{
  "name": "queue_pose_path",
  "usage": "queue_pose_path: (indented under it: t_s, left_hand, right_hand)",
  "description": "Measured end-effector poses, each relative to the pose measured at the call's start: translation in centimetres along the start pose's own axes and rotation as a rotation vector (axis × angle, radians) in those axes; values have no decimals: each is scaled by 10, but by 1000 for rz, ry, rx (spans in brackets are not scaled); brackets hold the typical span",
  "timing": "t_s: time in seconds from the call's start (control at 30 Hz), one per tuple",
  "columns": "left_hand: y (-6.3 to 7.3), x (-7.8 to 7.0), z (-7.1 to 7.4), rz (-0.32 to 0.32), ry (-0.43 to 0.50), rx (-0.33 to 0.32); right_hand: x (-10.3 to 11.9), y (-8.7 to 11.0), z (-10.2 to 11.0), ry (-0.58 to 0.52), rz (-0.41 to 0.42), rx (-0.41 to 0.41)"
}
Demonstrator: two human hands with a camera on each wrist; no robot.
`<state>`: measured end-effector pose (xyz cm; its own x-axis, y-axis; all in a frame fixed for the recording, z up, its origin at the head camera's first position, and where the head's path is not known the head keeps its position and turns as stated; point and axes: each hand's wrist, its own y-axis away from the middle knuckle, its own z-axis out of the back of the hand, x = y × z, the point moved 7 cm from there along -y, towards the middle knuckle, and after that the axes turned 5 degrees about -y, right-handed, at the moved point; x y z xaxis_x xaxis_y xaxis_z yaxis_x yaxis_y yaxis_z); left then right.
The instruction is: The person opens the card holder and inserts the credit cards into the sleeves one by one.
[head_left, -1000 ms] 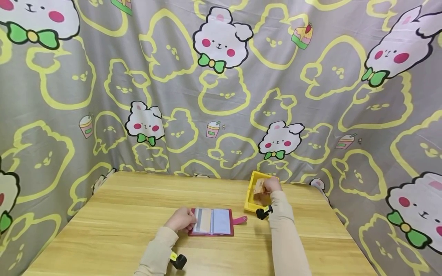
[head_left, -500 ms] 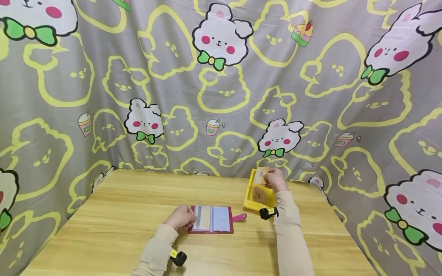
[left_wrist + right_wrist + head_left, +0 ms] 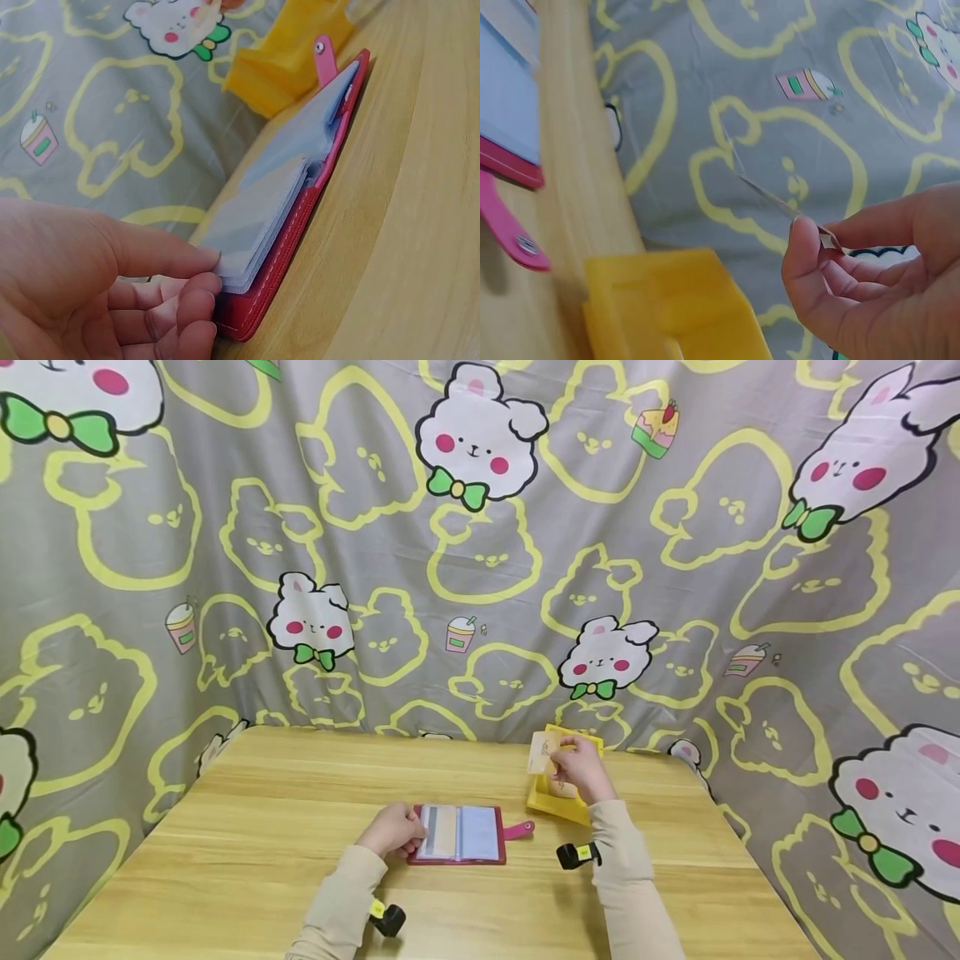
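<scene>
A red card holder (image 3: 480,837) lies spread on the table, its clear plastic sleeves (image 3: 247,217) showing. At its left edge my left hand (image 3: 393,832) pinches the left-side sleeves between thumb and fingers. My right hand (image 3: 585,767) holds a tan card (image 3: 542,753) by its edge, raised over the left side of the yellow box (image 3: 558,806). In the right wrist view the card (image 3: 769,196) appears almost edge-on between thumb and fingers. Another tan card (image 3: 562,788) is visible inside the box, partly hidden by the right hand.
A pink snap strap (image 3: 519,831) sticks out from the holder's right side toward the box. The wooden table (image 3: 300,777) ends at a patterned grey curtain (image 3: 405,635) behind. Each sleeve carries a small black wrist camera (image 3: 576,856).
My right hand has lifted the card up out of the yellow box and brought it leftward. My left hand stays at the holder's left edge.
</scene>
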<state>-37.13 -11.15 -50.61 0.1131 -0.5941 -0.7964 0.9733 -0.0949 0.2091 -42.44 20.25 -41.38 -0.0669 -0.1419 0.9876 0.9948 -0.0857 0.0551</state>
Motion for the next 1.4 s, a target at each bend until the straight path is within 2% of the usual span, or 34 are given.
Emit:
queue_pose_path:
  t_s: [0.43, 0.67, 0.8, 1.13, 1.4]
  left_hand:
    - [3, -4, 3, -12, -21, -18]
    - [0, 1, 1, -13, -22, -18]
    - [-1, 0, 1, -8, -17, -16]
    - [-2, -1, 1, -12, -12, -21]
    - [-3, 0, 1, -15, -10, -9]
  right_hand:
    - [-26, 22, -45, -79, -3, 135]
    - [-55, 33, -83, -176, -83, 274]
    - [-71, 37, -97, -172, -118, 330]
    - [-83, 43, -111, -127, -154, 397]
    - [-88, 43, -116, -90, -165, 388]
